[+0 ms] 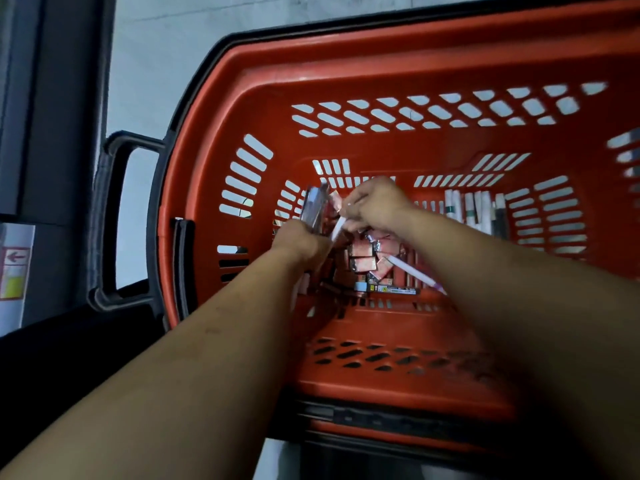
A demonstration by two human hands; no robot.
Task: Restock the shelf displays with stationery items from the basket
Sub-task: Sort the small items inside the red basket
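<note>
Both hands are lowered into the red plastic basket (346, 62), close together near its left end. The left hand (300, 241) is clamped round a blurred bundle of clear-wrapped packs (314, 207), held upright. The right hand (377, 202) pinches a white pen (337, 227) just beside that bundle. Below the hands, small orange boxes (363, 259) are heaped on the basket bottom, partly hidden by the wrists. 1 purple-tipped pen (414, 276) lies across the heap, and a black labelled pack (393, 290) lies at its near edge. A row of white markers (474, 211) is stacked at the right end. A black handle (110, 220) projects from the basket's left side over the grey floor (166, 64). A sign with a red arrow (14, 268) is seen at far left.
</note>
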